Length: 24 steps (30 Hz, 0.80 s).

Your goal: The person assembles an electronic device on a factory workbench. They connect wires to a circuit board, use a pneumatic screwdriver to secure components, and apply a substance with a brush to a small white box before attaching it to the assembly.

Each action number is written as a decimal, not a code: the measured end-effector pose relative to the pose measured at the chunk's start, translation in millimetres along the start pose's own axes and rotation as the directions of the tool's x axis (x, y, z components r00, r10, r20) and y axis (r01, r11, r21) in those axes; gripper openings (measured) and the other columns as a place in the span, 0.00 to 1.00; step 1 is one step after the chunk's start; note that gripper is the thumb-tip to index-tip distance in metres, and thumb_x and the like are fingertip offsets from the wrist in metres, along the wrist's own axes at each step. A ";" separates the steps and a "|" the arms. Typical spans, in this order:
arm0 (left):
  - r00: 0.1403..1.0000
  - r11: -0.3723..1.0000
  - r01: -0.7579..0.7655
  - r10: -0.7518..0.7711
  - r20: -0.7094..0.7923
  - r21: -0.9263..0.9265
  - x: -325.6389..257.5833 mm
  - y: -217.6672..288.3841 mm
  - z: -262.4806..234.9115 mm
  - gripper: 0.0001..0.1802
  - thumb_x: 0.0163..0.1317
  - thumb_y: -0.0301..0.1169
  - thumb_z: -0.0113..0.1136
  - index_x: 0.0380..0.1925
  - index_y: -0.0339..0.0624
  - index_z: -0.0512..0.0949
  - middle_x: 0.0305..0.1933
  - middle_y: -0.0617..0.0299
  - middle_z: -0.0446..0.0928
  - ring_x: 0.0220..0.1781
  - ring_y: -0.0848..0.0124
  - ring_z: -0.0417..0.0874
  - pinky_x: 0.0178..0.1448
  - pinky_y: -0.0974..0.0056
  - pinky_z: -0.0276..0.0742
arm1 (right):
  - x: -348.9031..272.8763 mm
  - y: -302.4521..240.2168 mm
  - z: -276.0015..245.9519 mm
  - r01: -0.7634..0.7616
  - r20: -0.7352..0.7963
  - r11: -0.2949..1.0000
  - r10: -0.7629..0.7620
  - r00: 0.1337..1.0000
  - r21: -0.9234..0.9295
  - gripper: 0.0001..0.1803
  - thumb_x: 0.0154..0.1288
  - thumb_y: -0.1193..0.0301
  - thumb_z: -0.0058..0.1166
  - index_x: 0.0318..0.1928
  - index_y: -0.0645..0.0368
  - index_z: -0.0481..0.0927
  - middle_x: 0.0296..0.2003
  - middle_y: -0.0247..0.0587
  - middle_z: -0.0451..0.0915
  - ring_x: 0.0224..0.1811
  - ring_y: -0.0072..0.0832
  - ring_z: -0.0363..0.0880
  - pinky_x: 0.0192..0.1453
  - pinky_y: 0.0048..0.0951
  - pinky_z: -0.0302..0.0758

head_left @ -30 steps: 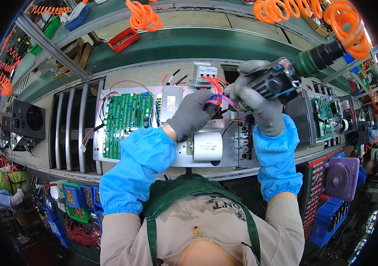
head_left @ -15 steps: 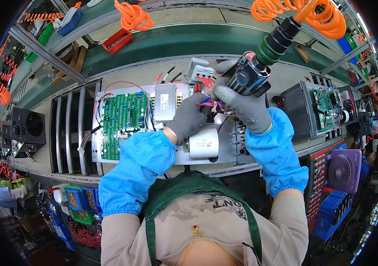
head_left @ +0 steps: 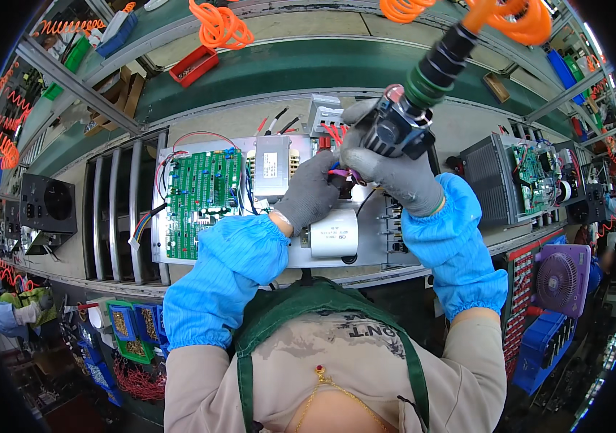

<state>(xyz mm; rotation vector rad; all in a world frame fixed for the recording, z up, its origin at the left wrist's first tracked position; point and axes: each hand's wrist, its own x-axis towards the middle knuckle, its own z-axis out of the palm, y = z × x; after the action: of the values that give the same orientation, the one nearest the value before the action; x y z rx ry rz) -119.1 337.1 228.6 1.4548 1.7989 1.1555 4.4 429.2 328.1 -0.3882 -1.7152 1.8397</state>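
Observation:
An open metal chassis [head_left: 380, 249] lies on the bench before me, with a green circuit board [head_left: 202, 191], a grey metal box [head_left: 273, 166] and a white cylindrical capacitor [head_left: 334, 234] inside it. My right hand [head_left: 395, 173], in a grey glove, grips a black pneumatic screwdriver [head_left: 405, 123] held upright over the chassis, its orange coiled hose [head_left: 517, 18] running up. My left hand [head_left: 309, 193], also gloved, pinches red and purple wires [head_left: 338, 172] just under the tool's tip.
A slotted dark cover [head_left: 116, 209] lies left of the chassis. Another open unit [head_left: 521, 180] sits to the right, a purple fan [head_left: 557, 278] below it. Blue parts bins [head_left: 131, 325] hang at the bench front. Another person's sleeve [head_left: 15, 314] shows far left.
My right hand has brought the screwdriver left and down from the right side to stand over the wires beside my left hand. The left hand has stayed on the wires.

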 end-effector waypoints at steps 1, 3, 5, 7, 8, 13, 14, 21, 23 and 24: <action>1.000 1.000 -0.007 0.007 -0.008 0.006 -0.1 -2.5 0.9 0.14 0.56 0.26 0.57 0.44 0.42 0.75 0.41 0.50 0.76 0.44 0.52 0.79 0.48 0.55 0.73 | 1.9 -4.2 1.4 -0.014 0.020 0.999 0.013 1.000 0.038 0.22 0.49 0.77 0.64 0.47 0.62 0.76 0.33 0.34 0.80 0.34 0.17 0.77 0.38 0.24 0.77; 1.000 1.000 -0.020 0.020 -0.023 0.018 -0.3 -11.1 4.3 0.16 0.55 0.26 0.58 0.46 0.44 0.76 0.43 0.51 0.76 0.45 0.52 0.79 0.49 0.56 0.73 | 4.6 -5.3 -1.2 -0.068 0.050 0.998 0.068 0.996 -0.003 0.23 0.47 0.78 0.63 0.48 0.61 0.76 0.35 0.33 0.79 0.37 0.17 0.76 0.42 0.25 0.76; 0.999 0.999 0.044 -0.044 -0.008 -0.023 -1.4 -11.0 8.1 0.17 0.53 0.25 0.59 0.45 0.45 0.76 0.42 0.52 0.76 0.46 0.53 0.79 0.50 0.56 0.74 | 6.7 1.1 -4.5 -0.022 0.091 1.000 0.022 0.996 0.003 0.23 0.47 0.78 0.62 0.48 0.61 0.76 0.35 0.33 0.79 0.37 0.18 0.76 0.42 0.24 0.76; 0.998 0.997 0.060 -0.060 -0.007 -0.053 -3.3 -8.9 9.0 0.18 0.52 0.24 0.60 0.45 0.46 0.76 0.43 0.53 0.76 0.46 0.53 0.79 0.51 0.56 0.74 | 0.1 4.8 -2.8 0.025 0.092 0.999 -0.027 0.995 0.022 0.23 0.46 0.79 0.62 0.47 0.62 0.76 0.34 0.33 0.79 0.36 0.18 0.76 0.42 0.25 0.76; 0.999 0.997 0.044 -0.045 -0.014 -0.063 -4.4 -6.0 7.7 0.19 0.51 0.24 0.60 0.46 0.46 0.76 0.43 0.53 0.76 0.47 0.53 0.79 0.51 0.57 0.74 | -0.5 4.2 -4.2 0.033 0.077 0.999 -0.032 0.997 -0.001 0.23 0.46 0.79 0.62 0.47 0.62 0.76 0.34 0.33 0.79 0.36 0.18 0.76 0.41 0.25 0.77; 1.000 0.997 0.015 -0.015 -0.002 -0.075 -5.9 -7.7 7.4 0.20 0.50 0.23 0.61 0.46 0.47 0.76 0.44 0.53 0.76 0.46 0.52 0.79 0.51 0.56 0.74 | 0.8 0.2 -4.5 -0.031 0.073 0.999 0.029 0.997 0.029 0.21 0.45 0.76 0.63 0.44 0.61 0.75 0.32 0.33 0.78 0.33 0.19 0.76 0.41 0.25 0.77; 1.000 0.996 0.024 -0.023 0.009 -0.086 -6.4 -5.0 6.3 0.21 0.50 0.23 0.61 0.47 0.47 0.76 0.44 0.53 0.76 0.46 0.52 0.79 0.51 0.56 0.74 | -1.4 -0.8 -2.4 -0.018 0.059 1.000 0.019 0.998 -0.009 0.20 0.45 0.76 0.64 0.42 0.61 0.75 0.31 0.32 0.78 0.32 0.18 0.76 0.40 0.25 0.77; 0.999 0.988 -0.014 0.008 -0.039 -0.152 -6.9 -5.8 8.6 0.20 0.50 0.21 0.60 0.46 0.43 0.76 0.44 0.52 0.78 0.47 0.54 0.80 0.50 0.57 0.75 | -2.6 11.1 2.9 0.098 -0.059 0.988 -0.106 0.993 -0.122 0.15 0.48 0.74 0.64 0.38 0.58 0.76 0.27 0.30 0.77 0.28 0.15 0.73 0.35 0.22 0.72; 1.000 0.995 -0.002 0.005 0.027 -0.103 -6.4 -13.0 7.3 0.19 0.51 0.20 0.58 0.46 0.41 0.75 0.43 0.52 0.80 0.45 0.57 0.81 0.50 0.59 0.75 | -4.0 -0.1 1.8 0.064 0.024 0.992 -0.062 0.998 -0.109 0.19 0.50 0.73 0.64 0.44 0.59 0.77 0.32 0.33 0.80 0.33 0.16 0.77 0.41 0.23 0.75; 0.999 0.997 0.000 0.005 0.050 -0.081 -5.8 -14.1 6.7 0.19 0.52 0.20 0.58 0.46 0.41 0.75 0.42 0.52 0.80 0.45 0.57 0.82 0.50 0.59 0.75 | -1.0 12.5 1.3 0.196 0.027 0.959 -0.194 0.981 -0.206 0.26 0.49 0.73 0.64 0.51 0.59 0.75 0.37 0.37 0.82 0.38 0.19 0.80 0.47 0.24 0.77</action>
<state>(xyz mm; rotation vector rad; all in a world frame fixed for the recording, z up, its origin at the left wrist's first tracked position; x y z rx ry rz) -118.9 332.8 212.5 1.4270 1.6970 1.1694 1.7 427.5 315.9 -0.2841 -1.8862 1.5291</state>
